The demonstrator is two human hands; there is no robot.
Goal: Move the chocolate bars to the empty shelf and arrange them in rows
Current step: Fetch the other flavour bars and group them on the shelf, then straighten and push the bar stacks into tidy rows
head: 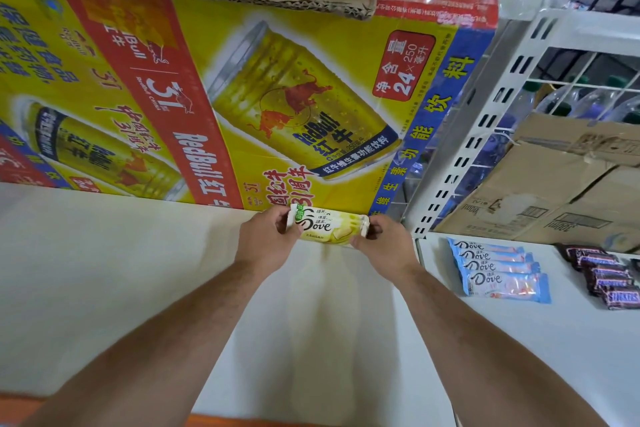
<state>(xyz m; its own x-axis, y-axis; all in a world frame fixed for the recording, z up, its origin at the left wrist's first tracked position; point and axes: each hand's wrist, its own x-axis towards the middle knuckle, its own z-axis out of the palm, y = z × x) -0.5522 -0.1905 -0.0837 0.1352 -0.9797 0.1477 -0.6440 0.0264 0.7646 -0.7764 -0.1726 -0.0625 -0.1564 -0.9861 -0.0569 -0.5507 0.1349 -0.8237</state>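
Both hands were clamped on the same little stack: my left hand (266, 239) pinched one end of the yellow Dove bars (329, 226) and my right hand (388, 246) pinched the other. I held them low over the white shelf (138, 270), right by the foot of the Red Bull carton (242, 97); couldn't tell if they touched the shelf. Off to the right, the next shelf (519, 340) had a row of blue Dove bars (502, 270), then Snickers bars (606, 282) near them, with cardboard boxes (554, 184) behind.
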